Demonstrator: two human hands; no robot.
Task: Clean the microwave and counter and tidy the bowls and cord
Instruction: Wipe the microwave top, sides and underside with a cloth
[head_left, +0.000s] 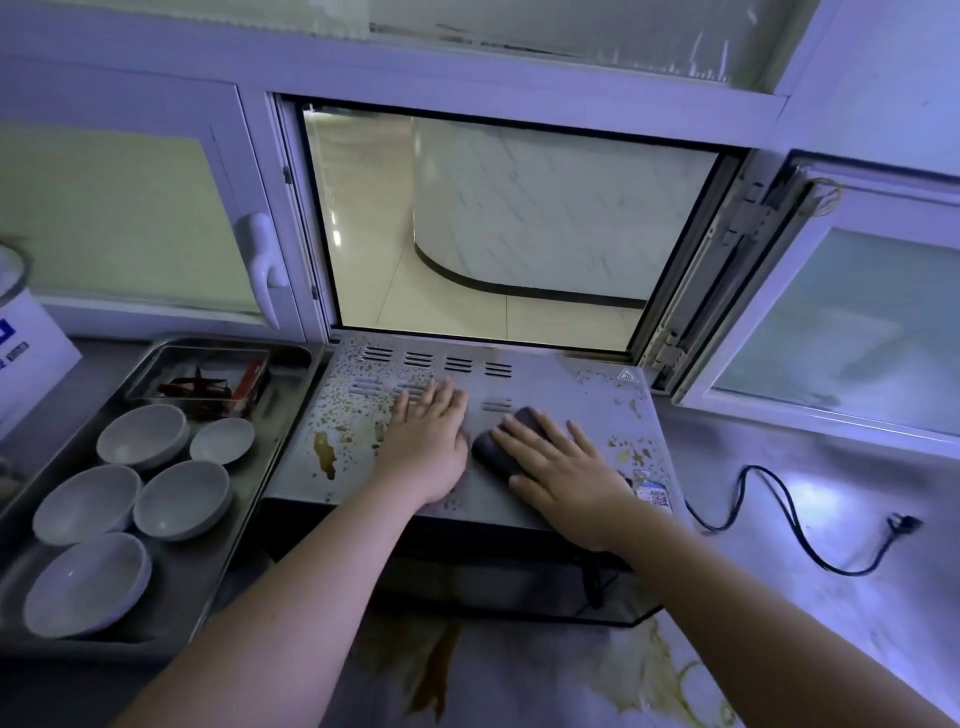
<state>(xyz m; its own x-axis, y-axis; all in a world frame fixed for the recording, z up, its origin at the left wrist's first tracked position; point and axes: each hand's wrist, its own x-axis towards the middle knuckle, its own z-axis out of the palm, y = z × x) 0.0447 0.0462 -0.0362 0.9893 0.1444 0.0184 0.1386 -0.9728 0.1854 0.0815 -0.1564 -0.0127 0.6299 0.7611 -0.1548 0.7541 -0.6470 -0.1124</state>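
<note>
One microwave (545, 384) stands on the steel surface (841, 467) below an open window (509, 223), its flat top speckled with yellow-brown spots and marked by one larger brown smear (324, 454) near its left edge. Two hands lie on that top. The left hand (426, 447) rests flat, fingers straight and close together, with a rear row of four vent slots (458, 364) just beyond the fingertips. The right hand (561, 467) has its fingers spread and presses down on one dark cloth (498, 441), which lies just beside the left hand. Left of the microwave, one large metal tray (249, 499) carries five grey bowls (182, 499), all upright, and one small metal tray (176, 366) at its back holds dried red chillies. One black cord (790, 512) snakes loose across the surface to the right of the microwave and ends in one plug (904, 522) lying on the steel. One brown spill (436, 670) stains the surface in front of the microwave, and one white box (26, 353) sits at the far left edge
</note>
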